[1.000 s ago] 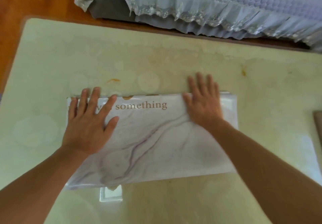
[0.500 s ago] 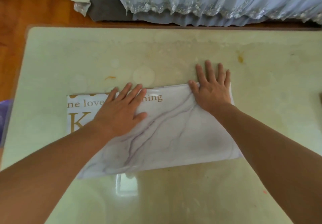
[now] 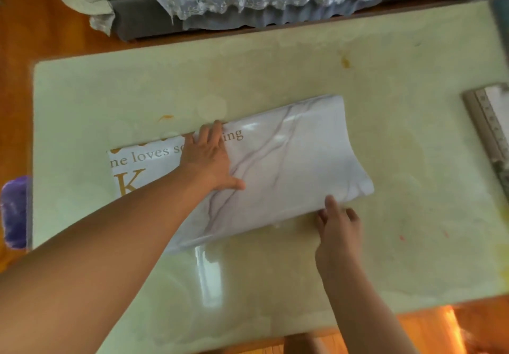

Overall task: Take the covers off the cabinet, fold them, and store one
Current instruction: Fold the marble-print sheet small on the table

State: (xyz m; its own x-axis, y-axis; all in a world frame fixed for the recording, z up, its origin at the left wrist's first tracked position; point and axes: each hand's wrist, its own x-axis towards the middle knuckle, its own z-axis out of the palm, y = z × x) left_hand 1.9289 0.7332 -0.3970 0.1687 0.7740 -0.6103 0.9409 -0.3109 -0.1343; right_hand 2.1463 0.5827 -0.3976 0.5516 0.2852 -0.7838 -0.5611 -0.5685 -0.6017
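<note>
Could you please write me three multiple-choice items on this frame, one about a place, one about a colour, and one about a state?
1. Where does the left hand lie?
A. flat on the cover's printed words
B. on the bare table
C. on the ruler

2. What colour are the letters printed on the cover?
A. green
B. golden brown
C. black

3. What is the right hand doing?
A. lying flat on top of the cover
B. hanging clear of the table
C. taking hold of the cover's near edge by its right corner

Answers: 1 A, its straight fingers hide part of the text line. 2 B, "loves" and the big K show golden brown on the pale marbled sheet. 3 C, its fingers meet the near edge, which rises off the table there.
</note>
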